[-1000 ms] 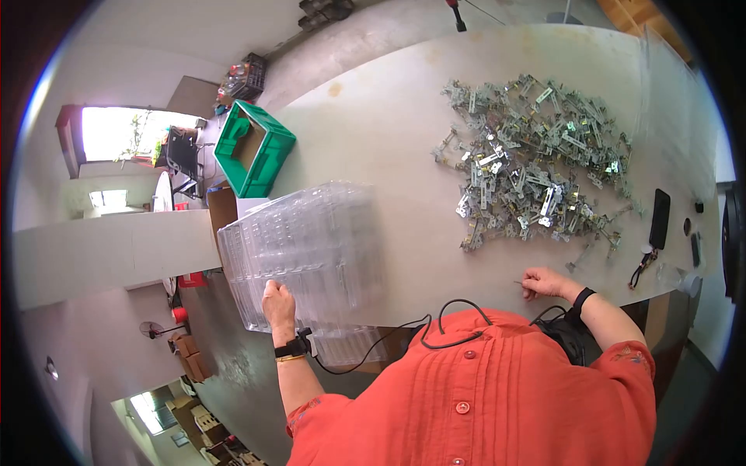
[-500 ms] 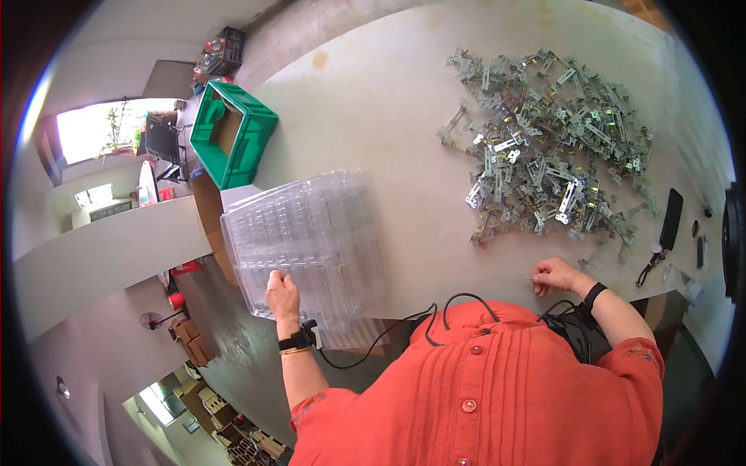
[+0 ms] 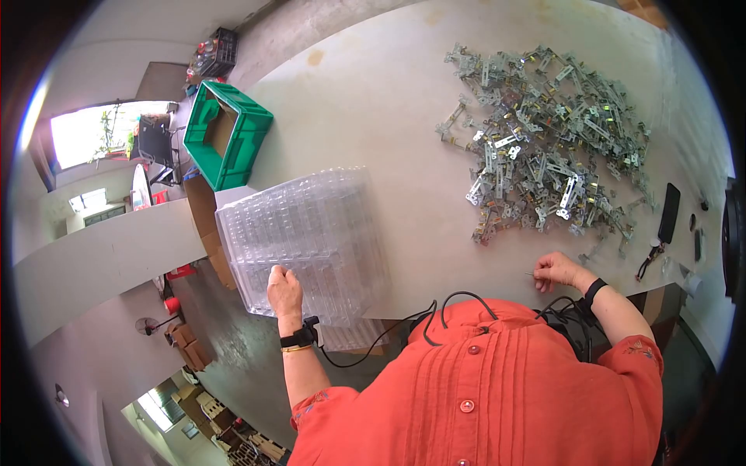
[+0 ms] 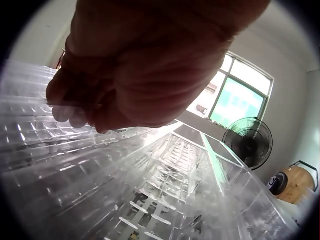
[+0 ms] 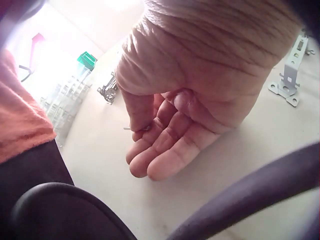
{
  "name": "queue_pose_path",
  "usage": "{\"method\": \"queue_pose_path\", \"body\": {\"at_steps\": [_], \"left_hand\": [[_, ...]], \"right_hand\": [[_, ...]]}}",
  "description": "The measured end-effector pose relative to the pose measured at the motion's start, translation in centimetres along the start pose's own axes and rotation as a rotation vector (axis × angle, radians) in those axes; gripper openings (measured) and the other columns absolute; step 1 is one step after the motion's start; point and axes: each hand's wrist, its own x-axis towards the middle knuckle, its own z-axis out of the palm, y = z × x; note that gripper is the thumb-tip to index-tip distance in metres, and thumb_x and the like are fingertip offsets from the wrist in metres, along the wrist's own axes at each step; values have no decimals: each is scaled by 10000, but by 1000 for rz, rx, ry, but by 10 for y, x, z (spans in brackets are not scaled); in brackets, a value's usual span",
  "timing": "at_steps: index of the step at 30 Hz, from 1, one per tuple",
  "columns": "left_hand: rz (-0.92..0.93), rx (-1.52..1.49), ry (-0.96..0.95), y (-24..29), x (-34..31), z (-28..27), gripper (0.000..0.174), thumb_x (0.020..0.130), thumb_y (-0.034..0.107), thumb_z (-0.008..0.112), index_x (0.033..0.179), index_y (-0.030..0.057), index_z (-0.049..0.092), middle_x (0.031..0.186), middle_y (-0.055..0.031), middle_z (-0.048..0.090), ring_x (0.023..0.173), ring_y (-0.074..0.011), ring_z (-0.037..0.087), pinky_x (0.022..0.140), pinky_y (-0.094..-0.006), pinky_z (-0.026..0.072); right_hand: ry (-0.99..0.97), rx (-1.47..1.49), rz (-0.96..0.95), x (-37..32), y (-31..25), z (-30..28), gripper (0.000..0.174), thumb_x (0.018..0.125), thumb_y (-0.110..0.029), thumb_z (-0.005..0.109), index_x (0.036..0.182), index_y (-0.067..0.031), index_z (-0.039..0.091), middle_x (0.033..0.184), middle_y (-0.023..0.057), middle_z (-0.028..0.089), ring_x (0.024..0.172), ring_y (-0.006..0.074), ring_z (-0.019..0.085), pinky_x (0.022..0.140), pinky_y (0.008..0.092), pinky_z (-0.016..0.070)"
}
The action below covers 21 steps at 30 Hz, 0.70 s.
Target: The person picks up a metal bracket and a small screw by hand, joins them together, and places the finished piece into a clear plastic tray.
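A stack of clear plastic blister trays (image 3: 311,233) lies at the table's left front edge, its near end jutting over the edge. My left hand (image 3: 285,293) is over the front part of the stack; in the left wrist view its curled fingers (image 4: 75,107) pinch the plastic of a tray. Near the front edge on the right, my right hand (image 3: 561,272) holds a small thin metal pin (image 5: 127,128) between thumb and index finger, with the other fingers loosely bent. Most of the pin is hidden by the fingertips. Beyond this hand spreads a heap of metal brackets (image 3: 544,147).
A green crate (image 3: 249,144) with cardboard inside stands at the left table edge. On the right lie a black phone (image 3: 669,213) with a strap and a clear plastic cup (image 3: 689,283). A black cable (image 3: 373,342) runs from the left wrist to the body.
The head view has shifted, so the table contents appear displaced. Both hands keep their places, the left at the trays and the right with the pin.
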Motion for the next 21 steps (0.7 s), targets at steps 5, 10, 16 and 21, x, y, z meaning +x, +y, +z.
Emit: {"method": "queue_pose_path", "body": {"at_steps": [5,10,16,21], "left_hand": [[-6,15,3,3,-1,0,139,886,139,594,904,4,567,866,-207,644,845,-412,630,749,-479,493],[-37,31,-23,5,-1,-2,147,887,144,604,906,2,569,872,-215,653,842,-415,637,746,-483,496],[-52,72,-35,11,-2,-4,159,886,155,608,912,2,575,883,-222,658,853,-417,643,755,-483,501],[-81,68,-33,12,-2,-5,173,885,173,607,913,5,580,879,-228,665,853,-422,649,757,-489,505]], "right_hand": [[17,-7,4,-1,-1,0,132,914,-126,596,893,-5,645,774,110,712,641,193,702,525,306,558],[21,-8,2,-2,-2,1,133,910,-124,596,885,-3,647,776,110,713,640,191,701,524,304,557],[7,0,-5,2,3,0,137,912,-129,596,888,-5,650,773,108,711,644,190,702,516,308,558],[13,1,-8,3,5,0,134,909,-126,596,886,-5,649,776,110,712,645,191,703,511,311,559]]}}
